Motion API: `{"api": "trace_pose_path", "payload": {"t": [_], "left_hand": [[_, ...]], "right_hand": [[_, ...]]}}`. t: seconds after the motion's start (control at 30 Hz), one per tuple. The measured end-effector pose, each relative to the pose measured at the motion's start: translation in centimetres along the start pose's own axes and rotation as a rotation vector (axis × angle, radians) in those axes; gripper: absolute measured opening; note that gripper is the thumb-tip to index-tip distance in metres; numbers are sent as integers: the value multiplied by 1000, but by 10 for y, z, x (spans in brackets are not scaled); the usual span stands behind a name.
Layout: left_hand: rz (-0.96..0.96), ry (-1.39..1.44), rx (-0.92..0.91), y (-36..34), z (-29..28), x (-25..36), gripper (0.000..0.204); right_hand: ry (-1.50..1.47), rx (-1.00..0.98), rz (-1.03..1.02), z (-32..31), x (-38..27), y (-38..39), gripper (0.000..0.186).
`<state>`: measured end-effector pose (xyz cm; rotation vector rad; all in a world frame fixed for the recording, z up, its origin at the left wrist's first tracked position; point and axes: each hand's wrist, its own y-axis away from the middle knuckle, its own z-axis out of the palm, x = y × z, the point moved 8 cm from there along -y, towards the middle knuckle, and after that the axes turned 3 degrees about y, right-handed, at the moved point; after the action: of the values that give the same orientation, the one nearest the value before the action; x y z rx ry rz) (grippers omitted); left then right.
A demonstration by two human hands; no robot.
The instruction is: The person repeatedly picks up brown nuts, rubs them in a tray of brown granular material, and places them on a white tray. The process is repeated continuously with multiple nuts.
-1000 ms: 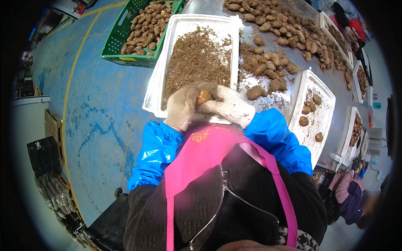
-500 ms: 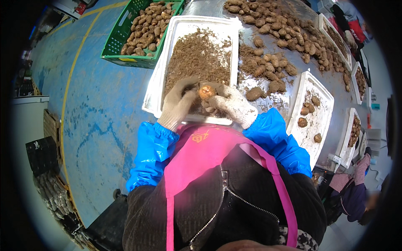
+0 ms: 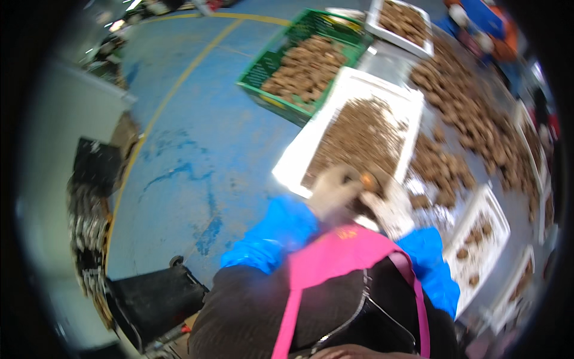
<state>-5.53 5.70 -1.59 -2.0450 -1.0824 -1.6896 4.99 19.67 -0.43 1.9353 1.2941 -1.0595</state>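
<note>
A small brown taro (image 3: 369, 181) with a pale orange patch is between my gloved hands, above the near end of a white foam tray (image 3: 303, 146). My right hand (image 3: 391, 206), in a whitish glove, is closed around it from the right. From the left, my left hand (image 3: 333, 188) has its bent fingers against the taro; motion smears their exact hold. Both gloves are soiled, with blue sleeve covers behind them. Brown fibrous scraps (image 3: 359, 137) cover much of the tray's floor.
A green crate (image 3: 254, 90) of taros stands beyond the tray on the left. Taros (image 3: 472, 107) are heaped along the metal table at right. Another white tray (image 3: 499, 224) with a few taros lies near my right arm. A person (image 3: 508, 42) is at the far right.
My view has swung left, so the tray, crate and hands appear further right and lower, and blurred. The taro stays between my hands. Another filled white tray and a person's orange sleeve now show at the far end.
</note>
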Motion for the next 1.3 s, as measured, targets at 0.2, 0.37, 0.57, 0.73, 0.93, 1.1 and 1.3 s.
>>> {"api": "trace_pose_path", "payload": {"t": [0.2,0.37,0.57,0.73,0.93,1.1,1.3], "left_hand": [[-64,182,37,3,0,-8,27],[-46,99,47,1,7,-11,22],[187,-275,-94,-10,3,1,24],[199,-473,-102,-15,0,-14,39],[412,90,-127,-6,-2,17,61],[-256,661,-320,6,29,-7,76],[25,802,-382,4,36,8,84]], "right_hand": [[-94,70,6,12,20,0,63],[-57,-12,25,12,21,4,65],[-638,-107,230,26,19,9,57],[-658,-189,175,28,13,8,59],[-174,-79,21,16,13,3,59],[433,145,-295,5,-10,7,47],[-575,177,142,2,54,-5,31]]}}
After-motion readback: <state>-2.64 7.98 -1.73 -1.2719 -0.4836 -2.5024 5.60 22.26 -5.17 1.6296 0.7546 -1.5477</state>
